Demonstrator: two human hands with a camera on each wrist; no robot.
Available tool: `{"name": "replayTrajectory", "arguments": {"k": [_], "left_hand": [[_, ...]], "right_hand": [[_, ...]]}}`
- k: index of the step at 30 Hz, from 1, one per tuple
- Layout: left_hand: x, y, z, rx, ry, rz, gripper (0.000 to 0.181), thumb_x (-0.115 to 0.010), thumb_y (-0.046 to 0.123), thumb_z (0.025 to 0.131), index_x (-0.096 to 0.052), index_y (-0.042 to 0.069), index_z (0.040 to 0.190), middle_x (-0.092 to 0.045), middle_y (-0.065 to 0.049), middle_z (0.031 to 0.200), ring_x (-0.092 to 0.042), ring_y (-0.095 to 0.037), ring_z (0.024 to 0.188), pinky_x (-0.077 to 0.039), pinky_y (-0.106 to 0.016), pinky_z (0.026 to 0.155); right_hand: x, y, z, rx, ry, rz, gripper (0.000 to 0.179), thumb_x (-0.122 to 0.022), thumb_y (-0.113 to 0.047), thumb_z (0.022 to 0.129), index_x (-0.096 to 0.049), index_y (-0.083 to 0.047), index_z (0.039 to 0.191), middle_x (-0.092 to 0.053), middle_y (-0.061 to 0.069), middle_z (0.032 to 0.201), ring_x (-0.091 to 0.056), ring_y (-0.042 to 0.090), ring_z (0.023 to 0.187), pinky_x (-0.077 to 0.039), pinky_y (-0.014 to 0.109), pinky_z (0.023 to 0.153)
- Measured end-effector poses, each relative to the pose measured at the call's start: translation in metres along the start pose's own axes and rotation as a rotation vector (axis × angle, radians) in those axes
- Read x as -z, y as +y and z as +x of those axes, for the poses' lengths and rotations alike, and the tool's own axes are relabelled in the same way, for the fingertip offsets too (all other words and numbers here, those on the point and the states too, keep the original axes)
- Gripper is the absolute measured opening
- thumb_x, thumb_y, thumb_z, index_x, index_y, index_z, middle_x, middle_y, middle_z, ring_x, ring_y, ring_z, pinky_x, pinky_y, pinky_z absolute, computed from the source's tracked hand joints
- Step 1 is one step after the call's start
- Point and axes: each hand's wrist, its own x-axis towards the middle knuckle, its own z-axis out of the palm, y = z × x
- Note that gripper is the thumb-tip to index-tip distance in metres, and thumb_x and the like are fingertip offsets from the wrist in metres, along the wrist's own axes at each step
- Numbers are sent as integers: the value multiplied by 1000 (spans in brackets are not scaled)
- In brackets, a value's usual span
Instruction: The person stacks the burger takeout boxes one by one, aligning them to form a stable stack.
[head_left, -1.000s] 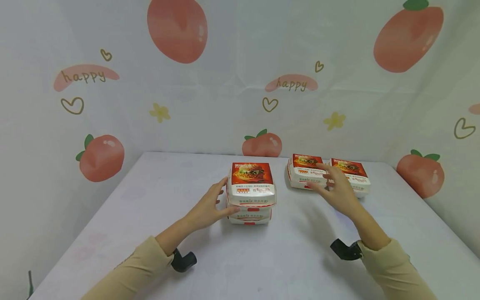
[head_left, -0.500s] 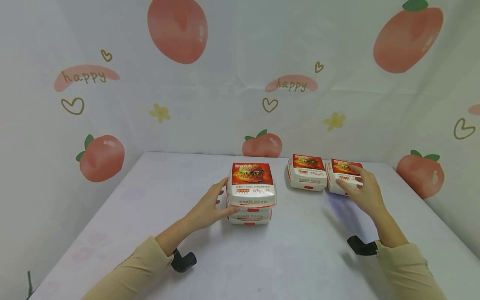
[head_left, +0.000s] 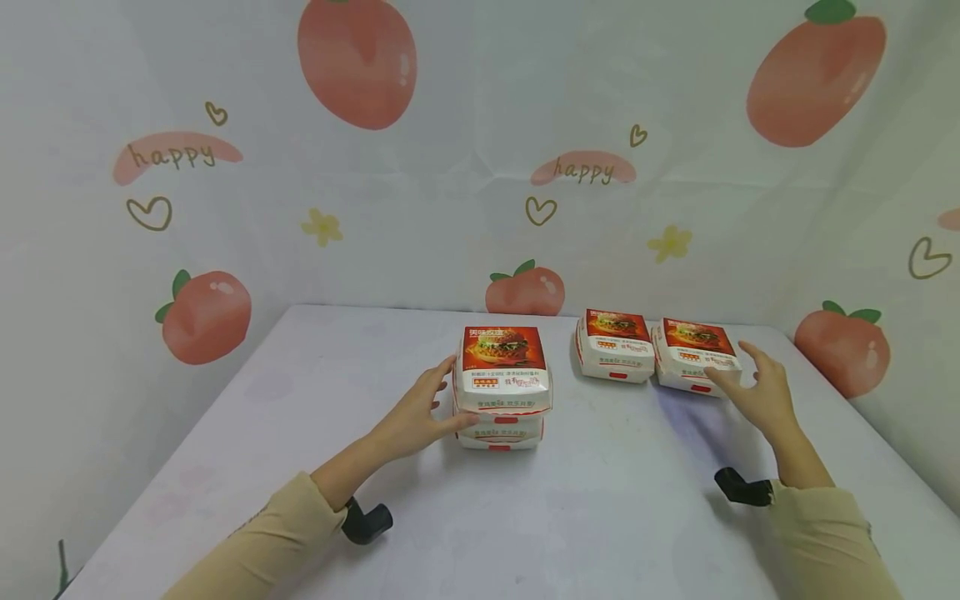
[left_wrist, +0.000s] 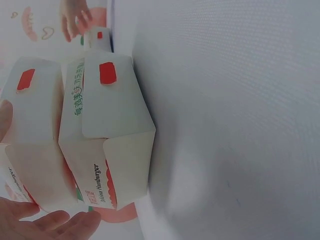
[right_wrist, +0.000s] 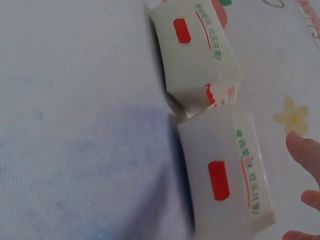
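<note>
Left hand (head_left: 408,421): held upper box (head_left: 504,367). Right hand (head_left: 767,398): was spread, ungripped, beside right box (head_left: 693,343). Step, apparently: reaching; next move called for closing fingers.

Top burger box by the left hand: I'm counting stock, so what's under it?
A second burger box, standing on the table. The upper box covers its lid's top, and its inside is hidden.

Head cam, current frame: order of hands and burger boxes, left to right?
Left hand → stack of two burger boxes → first single burger box → second single burger box → right hand.
</note>
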Motion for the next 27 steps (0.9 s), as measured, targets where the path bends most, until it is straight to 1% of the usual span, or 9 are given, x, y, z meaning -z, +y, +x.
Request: {"name": "replayTrajectory", "arguments": {"k": [8,14,17,20,23,27], "left_hand": [[-1,-1,1,1,0,-5,94,-71,39,81,-14,12,150,-26,-15,152,-37,-36,134,-42,-52,103],[0,0,0,0,-6,-8,94,-71,38,81,-14,12,150,-25,-15,152,-37,-36,134,-42,-52,104],[-1,0,0,4,-5,-11,94,-71,38,81,-14,12,150,-25,-15,152,-37,-36,134,-42,-52,104],[-1,0,0,9,-5,-14,93,-71,38,81,-14,12,150,-25,-15,151,-37,-36,134,-42,-51,104],[-1,0,0,12,-5,-14,93,-71,38,81,-14,13,150,-26,-15,151,-37,-35,134,-42,-51,104],[-1,0,0,16,-4,-17,93,-71,38,81,-14,13,150,-26,-15,151,-37,-35,134,-42,-51,104]], "right_hand": [[-1,19,6,-66,-104,39,85,-49,-46,92,-2,-4,149,-1,37,149,-21,63,126,-30,73,96],[-2,28,11,-59,-182,78,83,-47,-45,94,2,-9,150,3,35,150,-21,64,126,-26,72,99],[-2,33,12,-58,-207,102,82,-48,-44,94,2,-11,150,4,35,150,-19,63,128,-24,72,101],[-3,37,13,-58,-213,121,81,-49,-42,94,2,-12,150,5,34,150,-10,60,132,-18,73,103],[-5,40,13,-39,-191,129,79,-51,-39,94,-2,-12,150,3,34,150,-1,58,135,-13,74,103],[-8,42,13,-29,-153,127,78,-52,-38,93,-6,-11,150,-3,34,150,-2,57,136,-13,74,103]]}}
